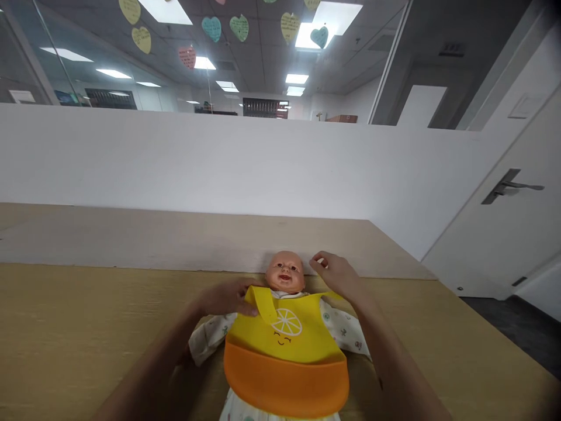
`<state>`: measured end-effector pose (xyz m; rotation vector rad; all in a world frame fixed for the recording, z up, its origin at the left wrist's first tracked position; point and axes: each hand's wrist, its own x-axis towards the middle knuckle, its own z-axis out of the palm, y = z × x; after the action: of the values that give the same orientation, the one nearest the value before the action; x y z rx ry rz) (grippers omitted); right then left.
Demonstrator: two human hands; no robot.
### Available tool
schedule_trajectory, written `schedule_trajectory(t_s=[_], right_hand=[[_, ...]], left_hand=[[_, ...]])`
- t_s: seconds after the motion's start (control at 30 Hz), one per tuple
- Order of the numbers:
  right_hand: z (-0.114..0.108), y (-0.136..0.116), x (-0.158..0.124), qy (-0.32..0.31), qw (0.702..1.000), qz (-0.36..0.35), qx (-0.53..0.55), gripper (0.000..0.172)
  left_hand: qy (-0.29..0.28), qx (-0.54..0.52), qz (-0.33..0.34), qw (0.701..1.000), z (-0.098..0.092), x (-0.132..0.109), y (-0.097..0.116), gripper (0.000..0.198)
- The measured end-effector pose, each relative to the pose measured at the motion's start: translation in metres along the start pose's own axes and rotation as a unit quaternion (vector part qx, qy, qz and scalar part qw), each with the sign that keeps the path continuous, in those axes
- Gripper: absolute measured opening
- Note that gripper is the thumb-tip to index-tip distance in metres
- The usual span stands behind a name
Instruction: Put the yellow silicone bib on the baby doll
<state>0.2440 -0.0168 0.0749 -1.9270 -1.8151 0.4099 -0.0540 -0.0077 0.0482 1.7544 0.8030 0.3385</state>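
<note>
A baby doll lies face up on the table, its head toward the wall, wearing a pale patterned outfit. Over its chest spreads a yellow bib with a white citrus slice and smiling face; an orange pocket forms its lower part. My left hand grips the bib's left neck strap, which is folded down over the front. My right hand is beside the doll's head, fingers loosely bent, with nothing visible between them. The right strap passes beneath my right wrist.
The wooden table meets a raised pale ledge just behind the doll's head. Beyond stands a white wall with glass above it, bearing heart-shaped notes. A white door with a metal handle is at the right.
</note>
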Motion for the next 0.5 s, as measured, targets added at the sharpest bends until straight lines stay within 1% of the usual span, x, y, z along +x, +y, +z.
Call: schedule_trajectory(t_s=[0.07, 0.1, 0.13, 0.27, 0.37, 0.5], right_hand=[[0.002, 0.002, 0.001, 0.009, 1.000, 0.001, 0.011, 0.030], [0.003, 0.003, 0.001, 0.005, 1.000, -0.001, 0.017, 0.031], [0.004, 0.004, 0.001, 0.000, 1.000, -0.004, 0.022, 0.032], [0.007, 0.012, 0.004, 0.004, 0.999, -0.023, 0.025, 0.033], [0.007, 0.021, 0.009, 0.011, 1.000, -0.016, 0.015, 0.041], [0.008, 0.027, 0.013, 0.011, 1.000, 0.010, -0.026, 0.049]], left_hand=[[0.079, 0.054, 0.007, 0.995, 0.005, 0.006, -0.001, 0.037], [0.117, 0.070, 0.000, 0.991, 0.006, 0.010, -0.002, 0.029], [0.146, 0.074, -0.011, 0.986, 0.008, 0.012, -0.004, 0.026], [0.204, 0.048, -0.054, 0.976, 0.012, 0.018, -0.006, 0.029], [0.239, 0.032, -0.100, 0.965, 0.015, 0.018, -0.004, 0.032], [0.262, 0.090, -0.151, 0.949, 0.019, 0.024, -0.010, 0.025]])
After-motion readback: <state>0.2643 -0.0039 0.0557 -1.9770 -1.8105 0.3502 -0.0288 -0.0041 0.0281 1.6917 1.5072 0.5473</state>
